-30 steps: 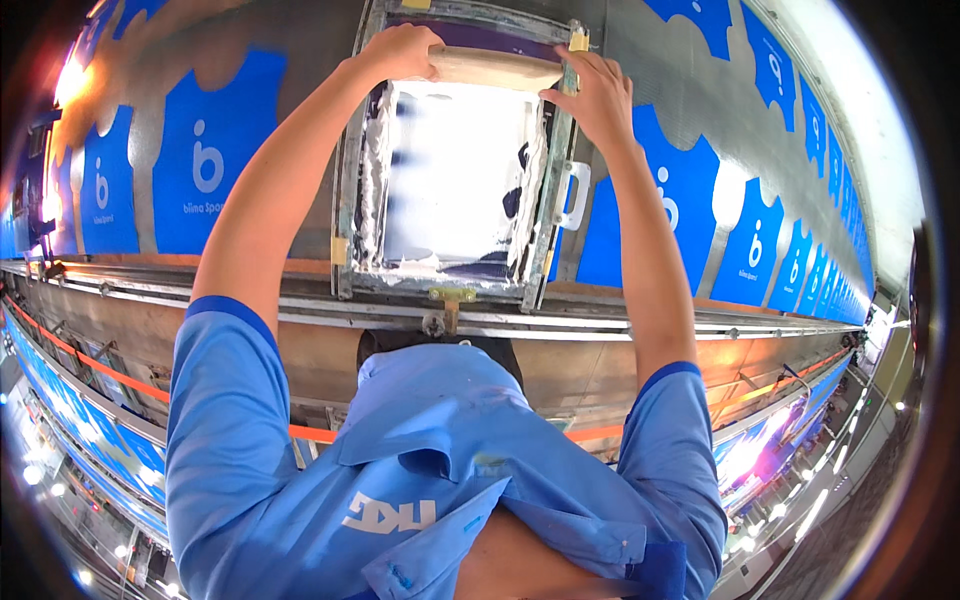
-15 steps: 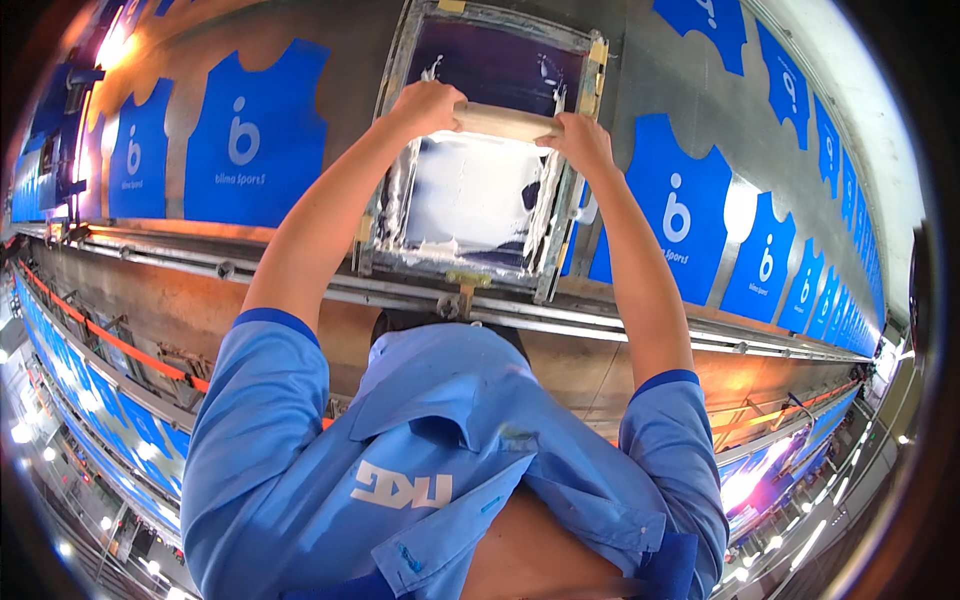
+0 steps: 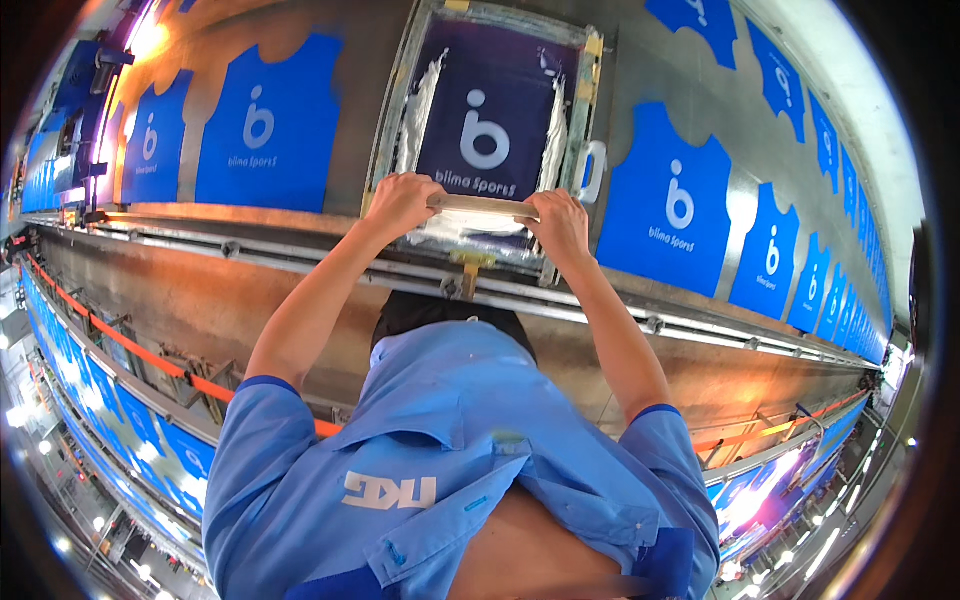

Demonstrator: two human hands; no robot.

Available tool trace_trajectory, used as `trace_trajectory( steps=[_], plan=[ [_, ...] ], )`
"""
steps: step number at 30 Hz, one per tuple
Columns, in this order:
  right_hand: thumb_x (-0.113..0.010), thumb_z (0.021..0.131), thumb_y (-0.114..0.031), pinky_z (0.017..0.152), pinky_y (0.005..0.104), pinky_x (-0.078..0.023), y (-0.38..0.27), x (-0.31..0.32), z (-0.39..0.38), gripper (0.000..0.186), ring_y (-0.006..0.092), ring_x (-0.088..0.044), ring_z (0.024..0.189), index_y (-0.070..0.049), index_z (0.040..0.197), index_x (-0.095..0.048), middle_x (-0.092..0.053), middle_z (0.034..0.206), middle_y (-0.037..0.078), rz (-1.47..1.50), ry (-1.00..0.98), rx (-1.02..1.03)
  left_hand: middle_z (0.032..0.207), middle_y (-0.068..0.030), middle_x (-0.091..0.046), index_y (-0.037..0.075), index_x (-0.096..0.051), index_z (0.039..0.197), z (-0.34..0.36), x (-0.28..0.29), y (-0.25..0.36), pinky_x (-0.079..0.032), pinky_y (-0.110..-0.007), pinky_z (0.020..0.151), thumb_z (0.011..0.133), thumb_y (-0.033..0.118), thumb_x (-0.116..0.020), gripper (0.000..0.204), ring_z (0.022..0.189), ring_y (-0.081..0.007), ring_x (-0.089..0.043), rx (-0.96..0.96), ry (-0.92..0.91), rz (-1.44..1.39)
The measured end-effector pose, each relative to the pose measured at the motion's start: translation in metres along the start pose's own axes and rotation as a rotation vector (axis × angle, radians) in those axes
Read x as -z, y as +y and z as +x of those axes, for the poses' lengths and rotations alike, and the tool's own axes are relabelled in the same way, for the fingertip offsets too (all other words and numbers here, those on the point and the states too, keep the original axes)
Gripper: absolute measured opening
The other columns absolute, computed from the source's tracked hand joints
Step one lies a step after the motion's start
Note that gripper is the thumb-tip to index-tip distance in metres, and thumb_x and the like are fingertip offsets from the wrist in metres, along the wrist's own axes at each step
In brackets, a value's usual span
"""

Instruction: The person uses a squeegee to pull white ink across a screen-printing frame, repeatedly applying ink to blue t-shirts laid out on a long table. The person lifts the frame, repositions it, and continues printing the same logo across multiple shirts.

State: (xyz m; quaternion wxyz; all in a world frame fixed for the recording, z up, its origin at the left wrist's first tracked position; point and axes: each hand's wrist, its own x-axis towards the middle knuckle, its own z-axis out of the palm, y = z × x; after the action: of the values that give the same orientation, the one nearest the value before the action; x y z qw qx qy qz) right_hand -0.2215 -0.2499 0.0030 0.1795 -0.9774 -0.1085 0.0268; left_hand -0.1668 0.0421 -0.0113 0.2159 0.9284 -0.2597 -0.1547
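Note:
My left hand (image 3: 404, 205) and my right hand (image 3: 557, 222) are closed on the two ends of a wooden squeegee (image 3: 483, 205), low inside a metal-framed printing screen (image 3: 588, 100). Above the squeegee the mesh (image 3: 485, 80) looks dark purple and shows a pale printed design. Streaks of white ink (image 3: 414, 130) line both sides of the mesh, and more white ink (image 3: 470, 229) lies just below the squeegee. A white handle (image 3: 592, 171) sticks out from the right side of the frame.
Rows of blue sleeveless garment panels (image 3: 262, 175) with white prints lie on a long grey table (image 3: 630, 80) on both sides of the screen. A metal rail (image 3: 620, 321) runs along its near edge. Glowing lamps (image 3: 150, 38) stand at the left; an orange band (image 3: 210, 389) runs behind me.
Both hands and the squeegee have moved from the far end of the screen down toward me. The mesh area above, formerly covered in white ink, now shows dark with the design.

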Motion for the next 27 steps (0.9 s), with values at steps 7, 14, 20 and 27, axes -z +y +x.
trace_trajectory(
  steps=[7, 14, 20, 27],
  plan=[
    [-0.083, 0.078, -0.034, 0.084, 0.0450, -0.052, 0.057, 0.050, 0.144, 0.030, 0.0297, -0.067, 0.092, -0.009, 0.092, -0.073, -0.072, 0.088, 0.009, -0.110, 0.045, -0.124, 0.101, -0.0110, -0.075, 0.017, -0.077, 0.108, 0.160, 0.067, -0.021, -0.054, -0.045, 0.087, 0.077, 0.032, -0.080, 0.034, 0.097, -0.0316, -0.071, 0.036, 0.049, 0.085],
    [-0.082, 0.077, -0.044, 0.083, 0.0467, -0.053, 0.097, 0.067, 0.223, 0.046, 0.0347, -0.070, 0.094, -0.007, 0.101, -0.073, -0.073, 0.095, 0.016, -0.154, 0.029, -0.212, 0.105, -0.0142, -0.075, 0.017, -0.076, 0.114, 0.257, 0.092, -0.043, -0.054, -0.045, 0.092, 0.071, 0.033, -0.085, 0.046, 0.101, -0.0325, -0.071, 0.049, 0.055, 0.107],
    [-0.081, 0.078, -0.045, 0.083, 0.0475, -0.053, 0.096, 0.062, 0.214, 0.046, 0.0347, -0.069, 0.098, -0.006, 0.101, -0.071, -0.073, 0.099, 0.017, -0.116, -0.010, -0.185, 0.103, -0.0149, -0.075, 0.014, -0.076, 0.113, 0.240, 0.097, -0.033, -0.055, -0.046, 0.089, 0.072, 0.032, -0.084, 0.045, 0.101, -0.0339, -0.070, 0.043, 0.002, 0.085],
    [-0.082, 0.080, -0.036, 0.083, 0.0479, -0.053, 0.066, 0.010, 0.094, 0.039, 0.0355, -0.068, 0.097, -0.006, 0.103, -0.070, -0.068, 0.103, 0.019, -0.065, -0.112, -0.231, 0.090, -0.0086, -0.074, 0.014, -0.077, 0.102, 0.131, 0.020, -0.011, -0.056, -0.046, 0.082, 0.078, 0.029, -0.078, 0.028, 0.088, -0.0317, -0.071, 0.015, -0.060, 0.143]
  ],
)
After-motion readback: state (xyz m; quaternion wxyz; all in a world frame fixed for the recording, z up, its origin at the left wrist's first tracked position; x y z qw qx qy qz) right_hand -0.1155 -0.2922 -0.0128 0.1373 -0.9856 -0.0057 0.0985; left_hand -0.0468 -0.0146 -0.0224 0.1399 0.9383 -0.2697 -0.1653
